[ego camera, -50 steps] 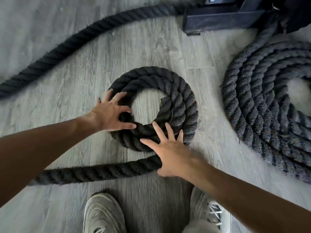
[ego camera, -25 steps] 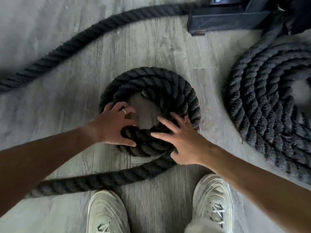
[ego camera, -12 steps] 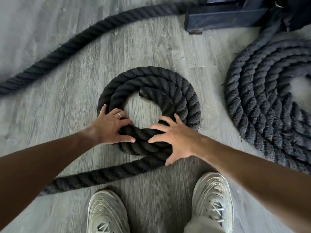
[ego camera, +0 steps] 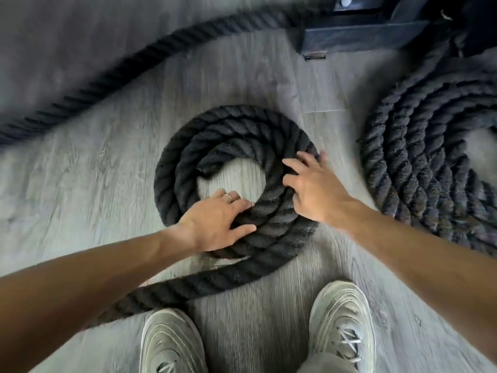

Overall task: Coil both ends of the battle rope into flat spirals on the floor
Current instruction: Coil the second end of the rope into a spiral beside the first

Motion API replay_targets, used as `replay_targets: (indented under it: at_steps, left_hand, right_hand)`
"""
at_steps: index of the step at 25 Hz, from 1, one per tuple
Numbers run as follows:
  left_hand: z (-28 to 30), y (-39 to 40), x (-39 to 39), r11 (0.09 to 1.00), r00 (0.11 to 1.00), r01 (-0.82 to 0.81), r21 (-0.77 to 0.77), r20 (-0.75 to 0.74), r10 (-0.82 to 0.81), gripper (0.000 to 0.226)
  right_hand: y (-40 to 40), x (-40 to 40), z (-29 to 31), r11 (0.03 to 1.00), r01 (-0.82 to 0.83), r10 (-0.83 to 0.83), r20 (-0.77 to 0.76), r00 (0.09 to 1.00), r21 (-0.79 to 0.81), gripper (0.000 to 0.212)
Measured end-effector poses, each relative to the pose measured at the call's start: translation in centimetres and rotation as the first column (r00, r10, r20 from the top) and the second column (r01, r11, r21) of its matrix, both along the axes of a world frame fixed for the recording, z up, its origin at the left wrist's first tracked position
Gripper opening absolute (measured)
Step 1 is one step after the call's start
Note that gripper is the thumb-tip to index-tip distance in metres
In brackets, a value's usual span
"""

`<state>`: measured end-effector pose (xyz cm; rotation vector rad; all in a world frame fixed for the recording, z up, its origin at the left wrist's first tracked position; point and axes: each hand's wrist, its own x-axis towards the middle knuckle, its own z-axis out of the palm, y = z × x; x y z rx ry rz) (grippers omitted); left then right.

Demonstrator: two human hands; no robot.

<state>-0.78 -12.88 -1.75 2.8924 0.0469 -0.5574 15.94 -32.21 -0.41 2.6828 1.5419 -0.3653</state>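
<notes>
A view straight down at a grey wood floor [ego camera: 88, 184], where a thick black rope is being wound into flat spirals. In the middle lies a small coil [ego camera: 236, 181] of about three turns, with a bare patch of floor at its centre and the cut rope end [ego camera: 204, 168] tucked against the inner ring. The left hand [ego camera: 215, 224] rests on the near side of the coil, fingers curled over the inner turns and thumb laid flat, apparently pinning the rings so they do not spring apart. The right hand [ego camera: 312, 192] presses on the right side, fingers spread and nearly straight, seemingly pushing the turns snug. The loose tail [ego camera: 204, 284] leaves the coil's near edge and runs left under the left forearm, then arcs round the far left, still to be wound in. A larger coil [ego camera: 425, 173], apparently finished, lies at the right. A dark metal base [ego camera: 363, 33] sits far right, probably the anchor. Two pale shoes [ego camera: 341, 321] stand at the near edge.
</notes>
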Motion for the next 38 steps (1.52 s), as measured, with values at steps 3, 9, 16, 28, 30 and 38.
replay_targets:
  at_steps: [3,9,16,28,30,38]
  left_hand:
    - [0.3,5.6,0.0,0.936,0.96,0.273,0.223,-0.004,-0.279,0.085]
    - [-0.2,9.9,-0.6,0.882,0.924,0.373,0.289,-0.208,-0.322,0.087]
    - [-0.5,6.6,-2.3,0.953,0.987,0.112,0.28,-0.139,-0.076,0.089]
    - [0.2,2.9,-1.0,0.974,0.984,0.177,0.145,-0.015,-0.176,0.092]
    - [0.8,6.5,-0.5,0.892,0.932,0.361,0.271,-0.118,-0.341,0.1]
    - [-0.1,7.9,-0.3,0.848,0.913,0.398,0.349,-0.237,-0.332,0.084]
  right_hand:
    - [-0.4,-6.3,-1.2,0.985,-0.022,0.059,-0.212,0.976,0.172,0.065]
    - [-0.1,-11.4,-3.6,0.97,-0.234,0.22,-0.172,0.96,-0.065,0.12]
    - [-0.7,-6.9,-3.4,0.935,-0.349,0.339,-0.13,0.932,-0.066,0.112]
    - [-2.5,-2.1,-0.6,0.999,-0.023,0.028,-0.151,0.988,0.037,0.074]
    - [-2.4,-5.3,-1.1,0.984,-0.158,0.174,-0.279,0.944,0.077,0.09]
    - [-0.7,-8.4,-2.4,0.938,-0.34,0.309,-0.281,0.909,-0.068,0.114]
